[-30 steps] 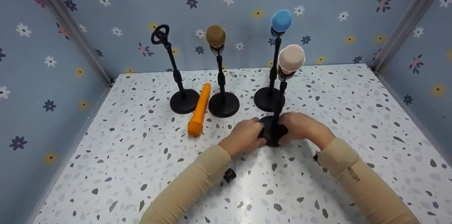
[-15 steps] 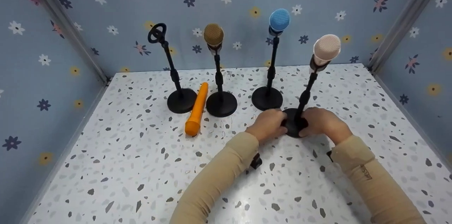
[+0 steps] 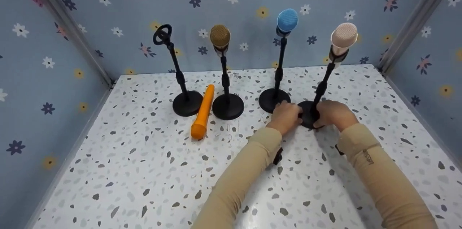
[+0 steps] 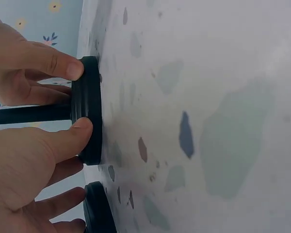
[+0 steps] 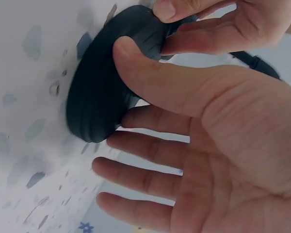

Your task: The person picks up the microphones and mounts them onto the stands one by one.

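Observation:
A black microphone stand point(image 3: 321, 93) carrying a white microphone point(image 3: 344, 37) stands on the table at the right, leaning slightly right in the head view. My left hand point(image 3: 285, 117) grips the left side of its round base, thumb on the rim. Against the other side, my right hand point(image 3: 335, 113) holds the same base; the right wrist view shows its thumb point(image 5: 140, 68) across the base and the other fingers fairly straight. In the left wrist view, some left fingers point(image 4: 58, 201) come close to the neighbouring base point(image 4: 98, 208); contact is unclear.
Close behind my left hand is a stand with a blue microphone point(image 3: 287, 20). Further left stands one with a gold-headed microphone point(image 3: 220, 36). An orange microphone point(image 3: 204, 111) lies beside a stand with a bare ring holder point(image 3: 163, 34). Patterned walls point(image 3: 245, 1) enclose the speckled table point(image 3: 144, 171).
Both hands have moved the stand with the white microphone right and back across the table, away from the front of the blue one. The other stands and the orange microphone stay put.

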### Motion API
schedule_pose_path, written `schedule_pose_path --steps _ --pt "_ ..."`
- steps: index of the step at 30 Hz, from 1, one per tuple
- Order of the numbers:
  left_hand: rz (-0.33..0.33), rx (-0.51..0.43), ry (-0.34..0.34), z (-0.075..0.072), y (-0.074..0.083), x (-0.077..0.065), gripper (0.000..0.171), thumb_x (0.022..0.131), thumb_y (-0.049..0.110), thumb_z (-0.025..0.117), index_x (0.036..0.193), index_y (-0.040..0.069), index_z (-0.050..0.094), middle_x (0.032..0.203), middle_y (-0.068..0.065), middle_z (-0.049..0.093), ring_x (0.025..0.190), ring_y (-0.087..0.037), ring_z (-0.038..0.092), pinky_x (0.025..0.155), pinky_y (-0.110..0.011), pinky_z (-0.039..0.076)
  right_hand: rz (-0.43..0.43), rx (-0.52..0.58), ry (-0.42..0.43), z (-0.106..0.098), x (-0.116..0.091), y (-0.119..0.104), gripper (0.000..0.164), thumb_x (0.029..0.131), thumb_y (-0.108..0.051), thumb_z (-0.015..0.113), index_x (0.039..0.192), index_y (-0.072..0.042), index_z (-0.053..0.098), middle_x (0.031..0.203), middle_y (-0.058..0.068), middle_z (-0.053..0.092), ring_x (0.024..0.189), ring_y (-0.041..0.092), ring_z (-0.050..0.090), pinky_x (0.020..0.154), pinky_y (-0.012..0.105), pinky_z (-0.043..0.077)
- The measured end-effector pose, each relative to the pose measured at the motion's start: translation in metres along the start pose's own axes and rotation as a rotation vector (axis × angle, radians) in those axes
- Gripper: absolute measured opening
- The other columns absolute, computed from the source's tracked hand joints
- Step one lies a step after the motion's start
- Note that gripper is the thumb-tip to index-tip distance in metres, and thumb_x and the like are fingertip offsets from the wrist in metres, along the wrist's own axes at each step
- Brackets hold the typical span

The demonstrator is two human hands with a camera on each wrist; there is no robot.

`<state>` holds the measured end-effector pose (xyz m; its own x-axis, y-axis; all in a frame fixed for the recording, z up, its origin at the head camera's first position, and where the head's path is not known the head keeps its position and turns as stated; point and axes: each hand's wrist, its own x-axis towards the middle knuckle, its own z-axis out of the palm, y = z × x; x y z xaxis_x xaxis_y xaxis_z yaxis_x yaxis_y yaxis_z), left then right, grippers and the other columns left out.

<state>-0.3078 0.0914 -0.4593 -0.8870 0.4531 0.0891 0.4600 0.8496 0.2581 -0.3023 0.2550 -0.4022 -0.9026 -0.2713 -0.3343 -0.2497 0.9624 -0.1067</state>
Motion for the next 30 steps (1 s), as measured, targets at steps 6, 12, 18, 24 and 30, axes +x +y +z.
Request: schedule_pose_path --steps 6,12,18,24,30 --pt "-0.053 0.114 0.013 0.001 0.005 0.009 0.018 0.1 0.026 0.065 0.114 0.024 0.077 0.116 0.004 0.072 0.116 -0.023 0.056 0.106 -0.043 0.043 0.035 0.075 -0.038 -0.008 0.014 0.007 0.041 0.086 -0.02 0.081 0.115 0.005 0.067 0.116 0.025 0.067 0.101 0.039 0.062 0.092 0.057 0.049" --pt "-0.087 0.151 -0.037 0.0 0.009 0.015 0.026 0.102 0.029 0.062 0.125 0.024 0.072 0.128 0.004 0.067 0.127 -0.026 0.051 0.11 -0.049 0.039 0.03 0.078 -0.057 -0.015 0.023 0.012 0.046 0.088 -0.017 0.079 0.124 0.007 0.064 0.124 0.029 0.064 0.11 0.043 0.061 0.097 0.058 0.047" --pt "-0.093 0.125 -0.042 0.003 0.011 0.014 0.035 0.1 0.03 0.065 0.135 0.025 0.066 0.138 0.005 0.062 0.131 -0.026 0.048 0.111 -0.052 0.038 -0.083 0.089 -0.084 -0.016 0.031 0.031 0.039 0.089 -0.012 0.077 0.123 0.004 0.067 0.122 0.025 0.065 0.103 0.037 0.062 0.094 0.058 0.047" --pt "-0.098 0.145 -0.048 0.004 0.01 0.013 0.041 0.097 0.037 0.069 0.136 0.024 0.065 0.138 0.004 0.06 0.132 -0.025 0.047 0.111 -0.052 0.038 -0.039 0.115 -0.096 -0.017 0.036 0.028 0.036 0.089 -0.01 0.076 0.123 0.002 0.067 0.114 0.019 0.068 0.095 0.032 0.06 0.089 0.054 0.048" --pt "-0.094 0.147 -0.039 0.001 0.006 0.011 0.044 0.095 0.039 0.07 0.136 0.024 0.064 0.138 0.003 0.058 0.132 -0.024 0.046 0.113 -0.051 0.036 -0.032 0.072 -0.092 -0.022 0.037 0.019 0.031 0.088 -0.009 0.078 0.116 0.002 0.07 0.104 0.014 0.07 0.089 0.029 0.061 0.086 0.051 0.05"
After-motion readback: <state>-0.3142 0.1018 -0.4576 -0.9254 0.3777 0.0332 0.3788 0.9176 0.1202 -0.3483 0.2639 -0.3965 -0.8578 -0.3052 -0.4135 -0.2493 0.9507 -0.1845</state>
